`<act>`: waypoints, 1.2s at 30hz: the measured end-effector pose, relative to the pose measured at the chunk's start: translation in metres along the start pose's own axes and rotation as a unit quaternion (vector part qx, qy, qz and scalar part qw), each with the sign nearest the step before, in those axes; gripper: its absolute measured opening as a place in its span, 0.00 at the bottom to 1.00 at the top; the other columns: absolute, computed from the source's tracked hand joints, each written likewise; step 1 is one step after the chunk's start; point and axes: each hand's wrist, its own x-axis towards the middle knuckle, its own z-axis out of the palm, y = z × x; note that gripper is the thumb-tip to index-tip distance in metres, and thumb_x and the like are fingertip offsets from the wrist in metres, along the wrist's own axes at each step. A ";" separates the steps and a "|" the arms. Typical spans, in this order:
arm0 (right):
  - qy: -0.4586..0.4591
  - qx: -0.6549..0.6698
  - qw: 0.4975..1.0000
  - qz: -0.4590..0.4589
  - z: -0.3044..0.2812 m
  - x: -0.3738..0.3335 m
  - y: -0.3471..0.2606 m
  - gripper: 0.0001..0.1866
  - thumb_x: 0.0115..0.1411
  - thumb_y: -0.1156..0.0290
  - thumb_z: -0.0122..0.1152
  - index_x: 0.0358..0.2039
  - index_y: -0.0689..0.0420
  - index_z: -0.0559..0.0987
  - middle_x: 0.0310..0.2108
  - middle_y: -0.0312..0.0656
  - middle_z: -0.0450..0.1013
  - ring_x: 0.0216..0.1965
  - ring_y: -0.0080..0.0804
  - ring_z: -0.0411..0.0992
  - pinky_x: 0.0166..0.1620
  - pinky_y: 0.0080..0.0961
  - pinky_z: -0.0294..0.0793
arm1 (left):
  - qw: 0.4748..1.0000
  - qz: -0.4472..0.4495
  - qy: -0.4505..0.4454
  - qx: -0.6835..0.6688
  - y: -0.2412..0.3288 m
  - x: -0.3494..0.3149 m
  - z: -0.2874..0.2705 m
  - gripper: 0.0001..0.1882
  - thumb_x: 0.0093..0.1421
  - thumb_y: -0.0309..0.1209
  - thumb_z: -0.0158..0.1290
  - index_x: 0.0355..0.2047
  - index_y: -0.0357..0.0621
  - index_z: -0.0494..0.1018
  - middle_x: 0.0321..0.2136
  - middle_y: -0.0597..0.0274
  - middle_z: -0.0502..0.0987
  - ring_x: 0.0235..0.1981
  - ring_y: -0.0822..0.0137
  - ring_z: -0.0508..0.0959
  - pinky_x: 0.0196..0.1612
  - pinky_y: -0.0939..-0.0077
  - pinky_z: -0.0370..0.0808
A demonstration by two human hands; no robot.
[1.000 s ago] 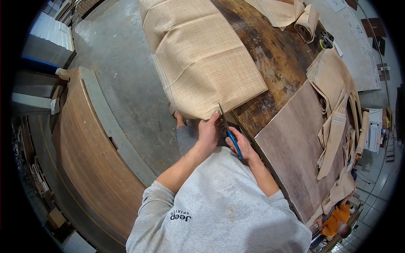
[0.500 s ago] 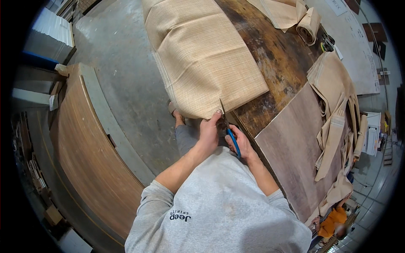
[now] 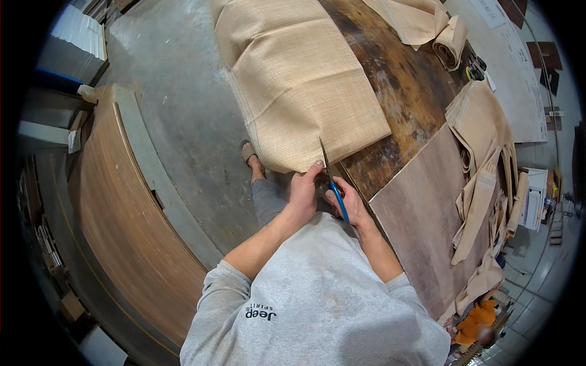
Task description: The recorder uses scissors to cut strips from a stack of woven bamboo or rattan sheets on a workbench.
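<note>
A large sheet of tan woven fabric [image 3: 305, 79] lies folded over the worn wooden table [image 3: 397, 85], its left side hanging toward the floor. At its near edge my left hand [image 3: 303, 192] pinches the cloth, thumb on top and fingers hidden underneath. Blue-handled scissors [image 3: 339, 201] are in my right hand [image 3: 353, 204], whose fingers are wrapped round the handles. One dark blade lies over the fabric next to my left thumb, pointing away from me; the other blade is hidden under the cloth.
Tan fabric strips [image 3: 482, 177] lie piled on a wood-patterned board [image 3: 421, 213] at right. Beyond are a fabric roll [image 3: 450, 43] and another pair of scissors [image 3: 476, 68]. A long wooden panel [image 3: 134, 226] stands left. A person in orange [image 3: 476, 323] is at lower right.
The scissors' handles have drawn slightly closer together in my right hand. My left hand keeps its pinch on the fabric edge. The whole view has shifted a little.
</note>
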 end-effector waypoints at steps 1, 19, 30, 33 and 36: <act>-0.005 0.006 1.000 -0.012 -0.002 0.002 0.006 0.27 0.62 0.68 0.62 0.59 0.66 0.68 0.48 0.44 0.74 0.45 0.27 0.73 0.48 0.25 0.73 | 1.000 -0.002 -0.011 -0.013 -0.003 0.003 -0.003 0.12 0.63 0.36 0.56 0.41 0.42 0.74 0.33 0.63 0.77 0.33 0.68 0.76 0.38 0.71 0.72; 0.022 -0.009 1.000 -0.006 -0.003 0.010 0.014 0.31 0.63 0.64 0.62 0.62 0.65 0.65 0.50 0.46 0.73 0.50 0.31 0.71 0.52 0.27 0.70 | 0.989 0.126 0.057 0.041 0.005 0.006 0.011 0.22 0.63 0.34 0.56 0.54 0.35 0.68 0.49 0.58 0.73 0.49 0.64 0.72 0.53 0.70 0.69; 0.001 -0.019 1.000 -0.019 -0.004 0.010 -0.002 0.27 0.64 0.64 0.59 0.60 0.63 0.67 0.46 0.45 0.74 0.46 0.31 0.71 0.51 0.27 0.70 | 0.986 0.121 0.086 0.078 0.014 -0.006 0.020 0.20 0.64 0.33 0.56 0.51 0.34 0.71 0.48 0.58 0.74 0.46 0.66 0.73 0.50 0.71 0.69; 0.001 -0.076 0.997 0.001 -0.007 0.011 -0.003 0.26 0.64 0.65 0.59 0.59 0.62 0.67 0.43 0.44 0.75 0.42 0.29 0.72 0.48 0.27 0.71 | 0.985 0.122 0.092 0.079 0.015 -0.008 0.023 0.19 0.63 0.33 0.57 0.50 0.34 0.72 0.47 0.58 0.74 0.45 0.66 0.73 0.49 0.71 0.70; 0.001 -0.072 0.997 -0.020 -0.006 0.013 -0.002 0.27 0.63 0.64 0.61 0.59 0.63 0.67 0.42 0.44 0.75 0.40 0.28 0.72 0.46 0.26 0.72 | 0.983 0.123 0.102 0.089 0.017 -0.010 0.026 0.19 0.63 0.33 0.57 0.50 0.33 0.72 0.46 0.58 0.75 0.45 0.66 0.73 0.49 0.71 0.70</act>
